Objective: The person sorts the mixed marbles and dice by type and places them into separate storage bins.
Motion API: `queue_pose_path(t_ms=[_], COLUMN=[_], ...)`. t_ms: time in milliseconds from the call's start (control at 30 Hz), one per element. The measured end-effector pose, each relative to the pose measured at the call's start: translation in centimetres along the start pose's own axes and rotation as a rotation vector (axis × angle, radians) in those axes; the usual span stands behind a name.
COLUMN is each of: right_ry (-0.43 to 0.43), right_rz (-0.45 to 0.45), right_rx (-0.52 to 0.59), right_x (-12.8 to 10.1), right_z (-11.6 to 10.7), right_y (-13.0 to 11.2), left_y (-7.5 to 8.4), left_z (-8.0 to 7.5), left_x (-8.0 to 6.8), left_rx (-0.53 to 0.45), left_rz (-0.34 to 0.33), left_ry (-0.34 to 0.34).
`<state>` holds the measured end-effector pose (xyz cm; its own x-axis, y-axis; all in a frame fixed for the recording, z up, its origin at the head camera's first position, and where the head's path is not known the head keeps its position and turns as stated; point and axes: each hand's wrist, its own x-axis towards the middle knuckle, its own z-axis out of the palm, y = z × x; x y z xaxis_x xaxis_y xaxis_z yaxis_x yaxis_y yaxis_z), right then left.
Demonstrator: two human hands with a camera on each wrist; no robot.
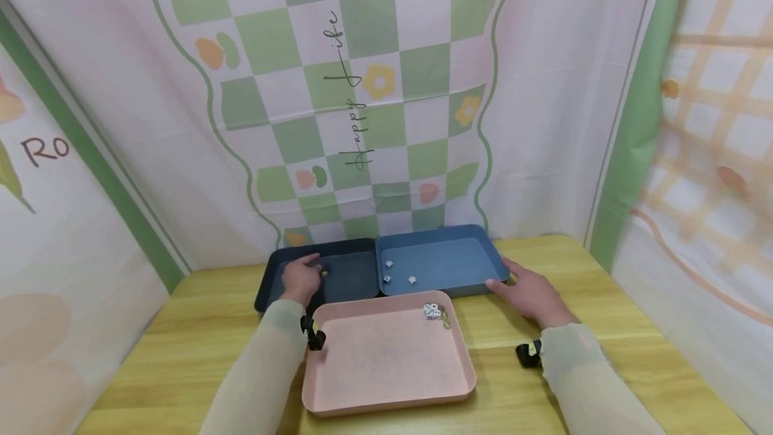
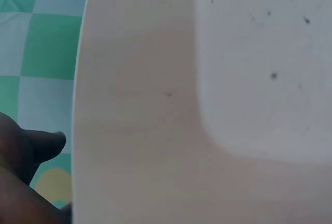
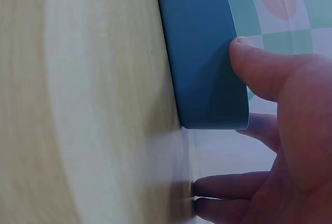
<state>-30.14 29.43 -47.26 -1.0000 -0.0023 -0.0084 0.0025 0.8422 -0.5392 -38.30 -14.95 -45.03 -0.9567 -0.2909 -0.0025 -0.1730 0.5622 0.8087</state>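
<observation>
Left hand point(image 1: 300, 278) pinches a small yellow die point(image 1: 324, 273) inside the dark tray point(image 1: 356, 274), just behind the pink tray point(image 1: 386, 361). Right hand point(image 1: 531, 294) rests flat, thumb touching the blue tray point(image 1: 447, 264).

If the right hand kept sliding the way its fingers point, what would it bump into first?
Probably the blue tray. The right hand points at its right-hand wall, and the thumb already seems to touch that outer wall, though the exact contact is hard to judge.
</observation>
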Motion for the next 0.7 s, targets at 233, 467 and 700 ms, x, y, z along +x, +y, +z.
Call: queue_pose_path(t_ms=[233, 467, 700], right_ry=[-0.001, -0.003, 0.003], right_rz=[-0.004, -0.009, -0.014], right_rx=[-0.006, -0.008, 0.005], right_x=[0.24, 0.19, 0.11], right_z=[0.0, -0.05, -0.19], right_y=[0.14, 0.29, 0.11], left_y=[0.35, 0.15, 0.9], left_z=[-0.12, 0.11, 0.49], left_x=[-0.15, 0.02, -0.41], left_rx=[-0.02, -0.062, -0.074], left_rz=[-0.014, -0.036, 0.001], left_ry=[0.026, -0.042, -0.097])
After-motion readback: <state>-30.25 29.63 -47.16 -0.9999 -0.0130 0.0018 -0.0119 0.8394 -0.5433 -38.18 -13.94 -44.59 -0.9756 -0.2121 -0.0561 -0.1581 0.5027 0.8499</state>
